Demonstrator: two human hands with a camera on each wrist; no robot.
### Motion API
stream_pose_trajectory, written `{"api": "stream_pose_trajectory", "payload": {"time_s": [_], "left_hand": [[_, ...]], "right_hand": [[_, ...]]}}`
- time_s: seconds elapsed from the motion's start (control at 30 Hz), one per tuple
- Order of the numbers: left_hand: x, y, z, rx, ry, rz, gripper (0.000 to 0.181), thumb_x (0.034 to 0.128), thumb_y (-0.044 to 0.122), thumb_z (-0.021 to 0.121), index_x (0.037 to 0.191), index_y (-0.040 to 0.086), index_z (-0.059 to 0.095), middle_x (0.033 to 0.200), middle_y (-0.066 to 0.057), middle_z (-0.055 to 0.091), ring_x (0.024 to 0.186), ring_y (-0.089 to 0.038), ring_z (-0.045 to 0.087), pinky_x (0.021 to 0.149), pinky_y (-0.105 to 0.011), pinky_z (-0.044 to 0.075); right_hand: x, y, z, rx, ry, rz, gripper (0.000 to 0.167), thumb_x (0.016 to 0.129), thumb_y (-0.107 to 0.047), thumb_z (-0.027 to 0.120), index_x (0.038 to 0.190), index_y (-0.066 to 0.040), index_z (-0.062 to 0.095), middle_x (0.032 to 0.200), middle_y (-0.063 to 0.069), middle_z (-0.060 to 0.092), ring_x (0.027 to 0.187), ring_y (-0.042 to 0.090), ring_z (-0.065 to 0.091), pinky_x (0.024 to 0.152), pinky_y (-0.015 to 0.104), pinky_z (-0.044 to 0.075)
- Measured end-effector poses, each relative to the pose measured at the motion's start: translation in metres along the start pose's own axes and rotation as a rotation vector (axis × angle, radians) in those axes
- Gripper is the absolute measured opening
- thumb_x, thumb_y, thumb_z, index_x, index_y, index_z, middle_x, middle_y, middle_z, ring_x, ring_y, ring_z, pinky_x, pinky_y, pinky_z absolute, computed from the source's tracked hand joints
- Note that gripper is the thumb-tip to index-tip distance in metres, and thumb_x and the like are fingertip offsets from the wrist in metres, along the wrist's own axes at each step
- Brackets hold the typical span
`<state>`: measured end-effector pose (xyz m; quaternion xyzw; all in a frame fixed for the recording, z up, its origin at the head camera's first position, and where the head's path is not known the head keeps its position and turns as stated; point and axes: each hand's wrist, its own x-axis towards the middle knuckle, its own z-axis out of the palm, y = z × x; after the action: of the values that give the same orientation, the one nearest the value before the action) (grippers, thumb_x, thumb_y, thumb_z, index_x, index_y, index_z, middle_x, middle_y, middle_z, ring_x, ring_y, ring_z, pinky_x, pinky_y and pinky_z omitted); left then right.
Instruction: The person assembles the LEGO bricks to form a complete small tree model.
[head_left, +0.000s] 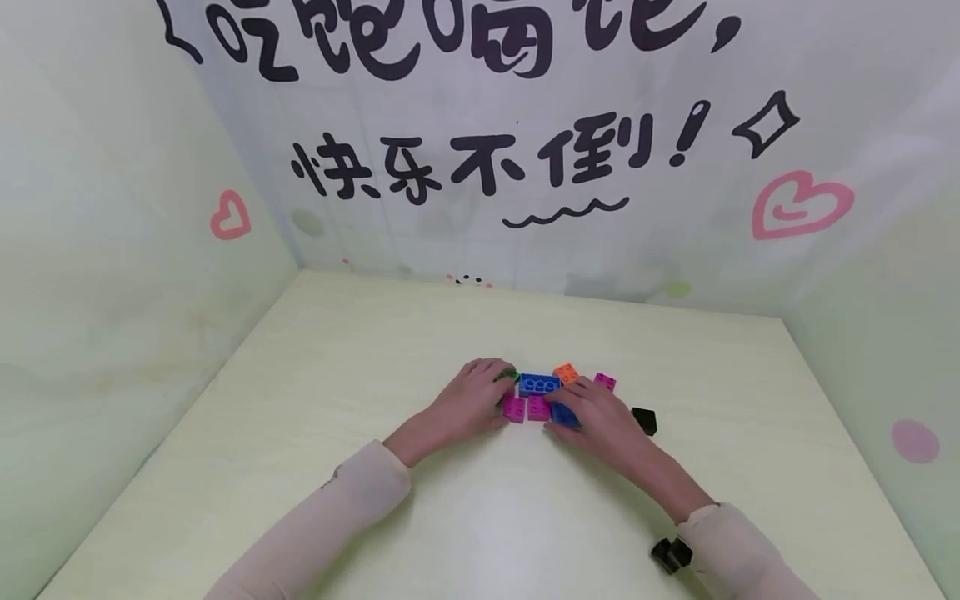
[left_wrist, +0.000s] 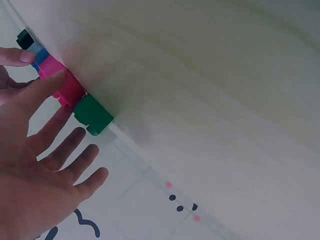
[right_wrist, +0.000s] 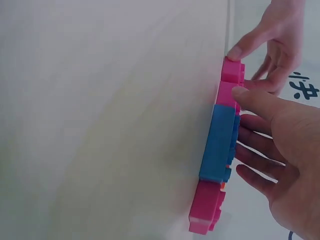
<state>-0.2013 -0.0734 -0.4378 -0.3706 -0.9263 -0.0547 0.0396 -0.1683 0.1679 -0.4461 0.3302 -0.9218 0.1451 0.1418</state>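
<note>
In the head view, my left hand (head_left: 474, 402) pinches a magenta brick (head_left: 513, 408) at its left side. Its thumb and forefinger lie on that brick in the left wrist view, the other fingers spread. Close to its right sits a second magenta brick (head_left: 538, 407), which my right hand (head_left: 603, 417) holds between thumb and forefinger. A blue brick (head_left: 565, 415) lies partly hidden by the right hand; the right wrist view shows this long blue brick (right_wrist: 218, 142) against the second magenta one. Behind them are another blue brick (head_left: 539, 384) and a green brick (head_left: 508, 375), partly covered by the left fingers.
An orange brick (head_left: 566, 372) and a further magenta brick (head_left: 605, 381) lie behind the right hand. A black brick (head_left: 644, 420) is right of it. Walls rise at the table's back and sides. A black device (head_left: 671, 554) sits by the right sleeve.
</note>
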Motion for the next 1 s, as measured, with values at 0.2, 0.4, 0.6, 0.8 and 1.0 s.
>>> {"api": "stream_pose_trajectory", "payload": {"time_s": [0.2,0.4,0.6,0.8,1.0], "left_hand": [[-0.003,-0.001,-0.007,-0.125,0.069,-0.038,0.035,0.0824,0.035,0.081,0.108,0.015,0.066,0.124,0.001,0.058,0.118,-0.019,0.049,0.104,-0.037,0.037],[-0.009,0.009,-0.01,-0.389,0.063,-0.044,0.033,0.0801,0.025,0.084,0.107,0.014,0.068,0.104,0.006,0.065,0.099,-0.015,0.057,0.089,-0.028,0.046],[-0.019,0.022,-0.011,-0.442,0.004,0.014,0.032,0.0785,0.026,0.085,0.105,0.017,0.07,0.098,0.013,0.066,0.097,-0.012,0.06,0.09,-0.028,0.045],[-0.023,0.033,-0.012,-0.432,-0.056,0.046,0.03,0.0785,0.029,0.085,0.1,0.015,0.068,0.093,0.012,0.065,0.09,-0.009,0.058,0.08,-0.019,0.045],[-0.024,0.043,-0.014,-0.44,-0.109,0.024,0.031,0.0783,0.025,0.085,0.1,0.016,0.065,0.092,0.009,0.064,0.083,-0.006,0.054,0.071,-0.015,0.044]], "right_hand": [[0.01,-0.005,0.003,0.083,-0.016,0.071,0.034,0.079,-0.024,0.085,0.105,-0.009,0.071,0.099,0.004,0.068,0.091,0.018,0.059,0.077,0.035,0.055],[0.004,-0.014,0.003,0.256,-0.072,0.164,0.042,0.078,-0.024,0.085,0.115,-0.013,0.066,0.109,-0.001,0.065,0.102,0.016,0.058,0.082,0.034,0.054],[-0.01,-0.03,-0.001,0.241,-0.056,0.115,0.051,0.074,-0.027,0.088,0.118,-0.013,0.068,0.106,-0.004,0.065,0.099,0.014,0.057,0.08,0.031,0.055],[-0.021,-0.038,-0.006,0.203,-0.091,0.087,0.04,0.073,-0.03,0.088,0.108,-0.018,0.073,0.095,-0.009,0.065,0.097,0.008,0.05,0.08,0.029,0.053],[-0.026,-0.04,-0.008,0.225,-0.121,0.127,0.037,0.074,-0.03,0.088,0.105,-0.018,0.072,0.095,-0.008,0.062,0.096,0.01,0.051,0.079,0.029,0.052]]}}
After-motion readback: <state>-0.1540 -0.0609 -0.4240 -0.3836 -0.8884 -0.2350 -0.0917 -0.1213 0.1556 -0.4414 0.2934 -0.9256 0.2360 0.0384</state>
